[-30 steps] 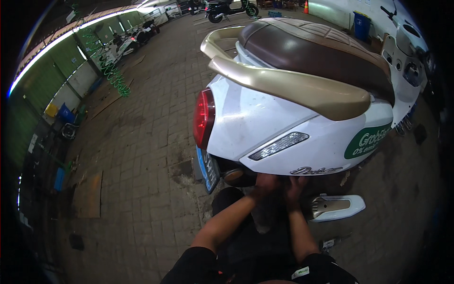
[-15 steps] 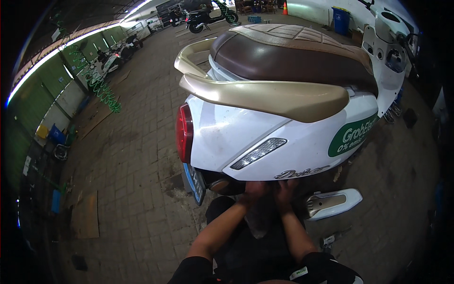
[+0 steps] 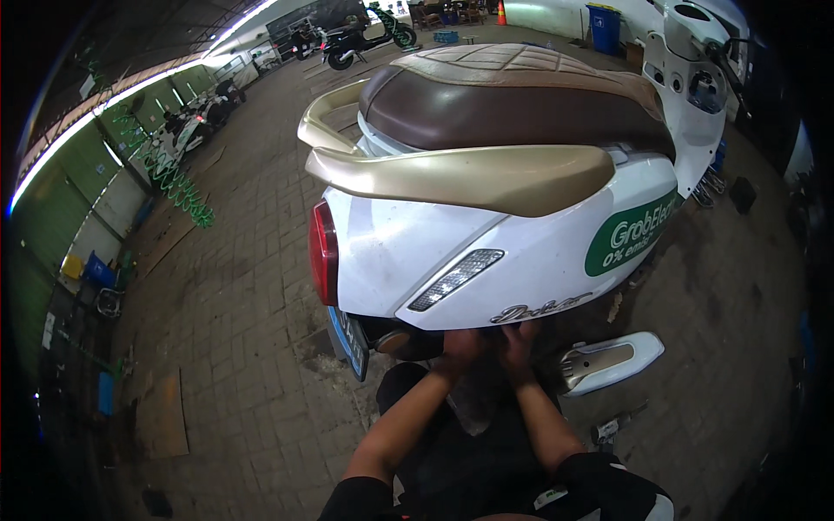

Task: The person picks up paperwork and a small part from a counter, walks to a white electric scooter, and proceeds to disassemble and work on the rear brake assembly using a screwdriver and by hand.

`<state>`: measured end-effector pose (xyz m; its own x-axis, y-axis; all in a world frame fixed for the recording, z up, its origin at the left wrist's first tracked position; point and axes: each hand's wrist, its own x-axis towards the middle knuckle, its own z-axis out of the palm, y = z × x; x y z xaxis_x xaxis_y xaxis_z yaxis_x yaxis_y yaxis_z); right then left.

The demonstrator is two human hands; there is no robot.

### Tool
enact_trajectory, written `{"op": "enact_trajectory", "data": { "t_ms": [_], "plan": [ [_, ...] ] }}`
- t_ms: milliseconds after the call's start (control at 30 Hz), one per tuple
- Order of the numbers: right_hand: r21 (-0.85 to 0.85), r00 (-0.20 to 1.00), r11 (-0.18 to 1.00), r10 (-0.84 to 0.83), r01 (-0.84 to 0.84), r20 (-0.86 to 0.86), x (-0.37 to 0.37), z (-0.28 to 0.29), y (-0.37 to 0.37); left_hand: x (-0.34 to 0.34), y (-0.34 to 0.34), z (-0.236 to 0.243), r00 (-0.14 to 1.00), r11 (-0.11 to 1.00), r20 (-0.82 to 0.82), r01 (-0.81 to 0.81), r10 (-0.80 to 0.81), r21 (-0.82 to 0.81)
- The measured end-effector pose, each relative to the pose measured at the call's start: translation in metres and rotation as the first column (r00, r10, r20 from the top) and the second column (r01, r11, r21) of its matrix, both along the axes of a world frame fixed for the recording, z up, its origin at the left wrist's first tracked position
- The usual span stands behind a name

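Both hands work under the rear flank of a white electric scooter (image 3: 521,252) with a quilted brown seat and a beige-gold grab rail, which stands on the brick-paved floor (image 3: 234,321) of a dim workshop. The left hand (image 3: 460,345) and the right hand (image 3: 519,339) sit side by side, pressed up against the lower edge of the white side panel, just below a small chrome script badge. The fingers (image 3: 526,330) curl upward into the shadow beneath the bodywork; whether they grip anything there, or how far they are spread, cannot be told.

As a judgement, the work looks partly advanced: a white-and-silver plastic cover piece (image 3: 612,360) lies loose on the floor just beside the right hand, and a small hand tool with a dark handle (image 3: 617,425) lies near it, so some trim seems already off, while the main side panel, the red tail light (image 3: 323,253) and the blue number plate (image 3: 347,340) are in place.

On the side panel, toward the front, sits a green rounded sticker with white lettering (image 3: 630,234). Farther off, a blue bin (image 3: 605,26) stands by the far wall, an orange cone (image 3: 501,12) near it, a green coiled hose (image 3: 169,178) lies along the left wall, and a flat brown cardboard sheet (image 3: 162,415) rests on the floor at lower left.
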<state>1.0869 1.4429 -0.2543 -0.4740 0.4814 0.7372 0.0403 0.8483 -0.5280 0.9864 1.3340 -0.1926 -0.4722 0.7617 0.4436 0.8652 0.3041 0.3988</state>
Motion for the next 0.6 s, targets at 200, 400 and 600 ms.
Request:
{"op": "enact_trajectory", "data": {
  "t_ms": [200,400,600],
  "plan": [
    [0.017,0.998,0.999,-0.041,0.042,-0.042,-0.002,-0.007,0.017,-0.008,0.015,-0.010,0.978,0.990,-0.206,0.052,-0.024,0.132],
    [0.039,0.995,0.995,-0.090,0.091,-0.035,-0.004,-0.024,0.012,-0.008,0.010,-0.010,0.980,0.979,0.146,0.154,-0.134,-0.132],
    [-0.073,0.997,0.995,-0.075,0.072,-0.034,-0.005,-0.035,0.014,-0.027,0.016,-0.017,0.955,0.985,-0.242,0.157,-0.169,-0.067]
  ]
}}
